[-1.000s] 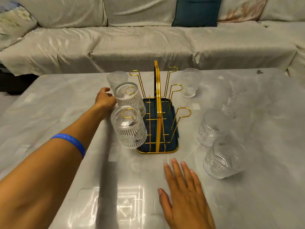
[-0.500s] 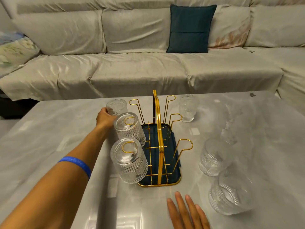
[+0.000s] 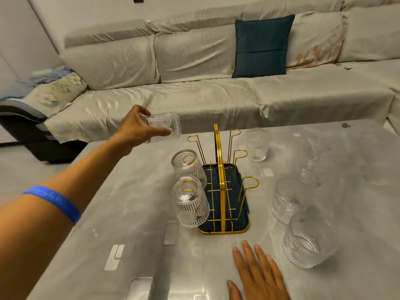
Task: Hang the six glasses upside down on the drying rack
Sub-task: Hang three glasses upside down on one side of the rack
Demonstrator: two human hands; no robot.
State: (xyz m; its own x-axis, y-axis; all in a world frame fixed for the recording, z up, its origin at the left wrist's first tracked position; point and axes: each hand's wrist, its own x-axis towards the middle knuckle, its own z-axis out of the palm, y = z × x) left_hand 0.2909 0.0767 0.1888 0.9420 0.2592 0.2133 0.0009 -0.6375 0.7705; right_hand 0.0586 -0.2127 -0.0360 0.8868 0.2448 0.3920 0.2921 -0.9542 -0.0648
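Observation:
A gold wire drying rack [image 3: 220,169] with a dark blue tray stands mid-table. Two ribbed glasses hang upside down on its left pegs, a far one [image 3: 188,167] and a near one [image 3: 191,204]. My left hand [image 3: 136,128] grips a third glass [image 3: 165,126], held on its side in the air, up and left of the rack's far-left peg. One glass [image 3: 258,144] stands right of the rack at the back. Two more glasses [image 3: 287,203] [image 3: 307,241] stand at the right. My right hand [image 3: 258,276] lies flat on the table in front of the rack, fingers spread.
The grey marble table [image 3: 129,202] ends at a cloth-covered sofa [image 3: 194,100] with a dark teal cushion [image 3: 262,46]. A small dark object [image 3: 345,126] lies at the table's far right. The rack's far-left peg and its three right pegs are bare.
My left hand has lifted the far-left glass off the table and tipped it sideways, up and left of the rack. The camera has tilted up. My right hand stays flat.

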